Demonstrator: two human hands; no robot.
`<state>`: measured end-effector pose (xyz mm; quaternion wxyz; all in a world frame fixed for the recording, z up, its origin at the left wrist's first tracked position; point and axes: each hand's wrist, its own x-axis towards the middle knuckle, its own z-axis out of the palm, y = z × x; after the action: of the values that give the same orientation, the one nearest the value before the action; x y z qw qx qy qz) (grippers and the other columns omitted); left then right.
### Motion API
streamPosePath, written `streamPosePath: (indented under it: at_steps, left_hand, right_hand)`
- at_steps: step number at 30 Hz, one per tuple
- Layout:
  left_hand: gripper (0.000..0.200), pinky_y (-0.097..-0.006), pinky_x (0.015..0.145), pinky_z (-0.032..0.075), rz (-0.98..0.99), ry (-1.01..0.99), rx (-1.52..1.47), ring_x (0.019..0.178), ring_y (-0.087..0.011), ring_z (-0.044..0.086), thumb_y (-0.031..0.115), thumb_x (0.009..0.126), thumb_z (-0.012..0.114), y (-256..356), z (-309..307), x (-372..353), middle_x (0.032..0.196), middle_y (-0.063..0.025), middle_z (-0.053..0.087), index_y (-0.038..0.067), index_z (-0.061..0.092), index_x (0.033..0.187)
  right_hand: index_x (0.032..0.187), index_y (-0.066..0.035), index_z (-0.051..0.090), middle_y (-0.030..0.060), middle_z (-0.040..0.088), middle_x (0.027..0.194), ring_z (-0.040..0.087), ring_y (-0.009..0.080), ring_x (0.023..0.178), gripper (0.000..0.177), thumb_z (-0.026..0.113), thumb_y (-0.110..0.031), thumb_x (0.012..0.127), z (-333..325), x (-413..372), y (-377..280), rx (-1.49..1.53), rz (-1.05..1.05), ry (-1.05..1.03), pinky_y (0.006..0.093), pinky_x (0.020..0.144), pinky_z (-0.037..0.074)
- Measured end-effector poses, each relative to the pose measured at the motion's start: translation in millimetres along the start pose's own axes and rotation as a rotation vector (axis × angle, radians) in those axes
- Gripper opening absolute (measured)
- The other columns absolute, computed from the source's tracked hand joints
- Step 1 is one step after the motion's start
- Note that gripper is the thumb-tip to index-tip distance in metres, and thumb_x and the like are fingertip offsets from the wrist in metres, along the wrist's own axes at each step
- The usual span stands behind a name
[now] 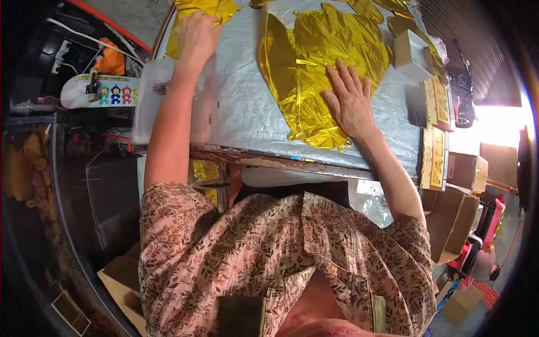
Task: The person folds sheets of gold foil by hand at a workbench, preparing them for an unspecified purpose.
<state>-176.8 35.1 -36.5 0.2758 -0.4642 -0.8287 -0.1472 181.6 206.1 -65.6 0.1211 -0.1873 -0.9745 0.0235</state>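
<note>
A flat, uninflated gold foil balloon (328, 50) lies spread on the silver-covered table top, with a fold along its left side. My right hand (351, 98) rests palm down on its lower right part, fingers spread. At the far left of the table my left hand (197, 36) is over another gold foil balloon (210, 7), its fingers curled onto the foil. The fingertips are partly hidden behind the back of that hand.
A small white open box (412, 55) stands right of the foil. Clear plastic sheeting (168, 106) covers the table's left edge. Yellow-lettered boxes (435, 157) line the right edge. Cardboard boxes (452, 222) stand at right. At left is a white panel with cartoon figures (73, 92).
</note>
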Motion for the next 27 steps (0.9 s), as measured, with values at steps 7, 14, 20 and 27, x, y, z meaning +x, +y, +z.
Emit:
streamPosePath:
  at_steps: [7, 14, 20, 27]
  left_hand:
    - [0.047, -0.0441, 0.096, 0.053, -0.067, 0.026, -0.346, 0.112, -0.0370, 0.066, 0.034, 0.093, 0.074, 72, 14, 8, 0.127, -0.0153, 0.069, 0.006, 0.065, 0.130]
    - [0.047, -0.0497, 0.111, 0.036, 0.157, -0.143, -0.398, 0.134, -0.0282, 0.055, 0.041, 0.100, 0.063, 94, 35, -25, 0.147, -0.0079, 0.060, 0.012, 0.064, 0.138]
    - [0.046, -0.0480, 0.107, 0.042, 0.152, -0.143, -0.368, 0.131, -0.0279, 0.057, 0.041, 0.101, 0.063, 88, 44, -28, 0.144, -0.0074, 0.062, 0.012, 0.066, 0.136]
    - [0.042, -0.0504, 0.107, 0.044, 0.092, -0.225, -0.555, 0.128, -0.0401, 0.056, 0.032, 0.098, 0.066, 92, 6, -18, 0.136, -0.0203, 0.064, 0.003, 0.068, 0.128]
  right_hand:
    - [0.157, -0.014, 0.041, 0.0158, 0.036, 0.164, 0.034, 0.0411, 0.149, 0.059, 0.050, -0.043, 0.106, 3, 0, 1, 0.004, -0.016, 0.010, 0.0614, 0.119, 0.024]
    - [0.158, -0.016, 0.040, 0.0150, 0.035, 0.164, 0.032, 0.0381, 0.151, 0.059, 0.049, -0.043, 0.107, 2, 4, -1, -0.056, -0.018, -0.010, 0.0665, 0.119, 0.021]
    - [0.157, -0.016, 0.041, 0.0158, 0.037, 0.163, 0.032, 0.0388, 0.151, 0.058, 0.049, -0.044, 0.107, 8, 17, -2, -0.008, -0.011, 0.020, 0.0649, 0.118, 0.024]
    - [0.152, -0.010, 0.047, 0.0217, 0.043, 0.158, 0.039, 0.0402, 0.146, 0.056, 0.054, -0.038, 0.104, -1, 24, -7, 0.062, -0.014, 0.050, 0.0589, 0.117, 0.028]
